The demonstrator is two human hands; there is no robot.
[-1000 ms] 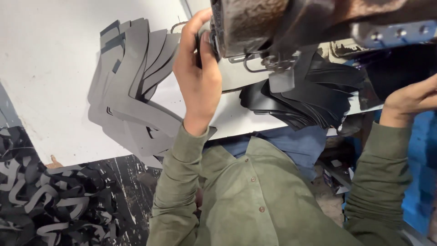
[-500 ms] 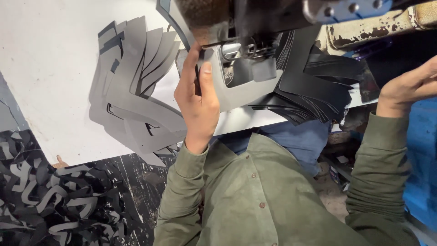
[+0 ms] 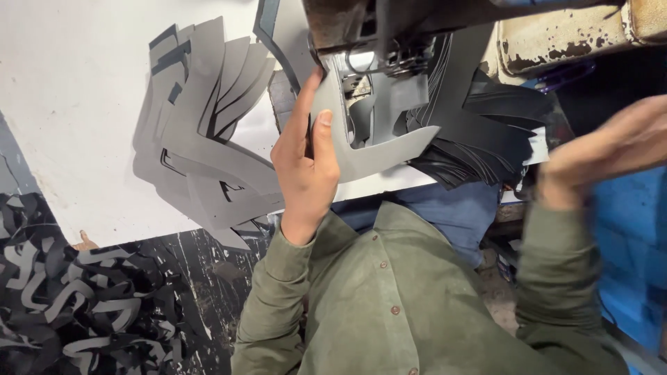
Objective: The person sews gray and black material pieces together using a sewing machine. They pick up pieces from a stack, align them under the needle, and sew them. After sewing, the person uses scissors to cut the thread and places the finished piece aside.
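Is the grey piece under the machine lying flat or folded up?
Flat. The grey piece lies spread on the white table, with the left hand pressing its edge; no crease shows. Its top end is hidden under the machine.

Bright even light, soft shadows on white table [image 3: 62, 104], right hand [image 3: 611, 153] motion-blurred

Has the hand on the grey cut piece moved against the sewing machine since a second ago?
Cannot tell: the left hand is on the grey piece under the sewing machine, but the camera itself shifted.
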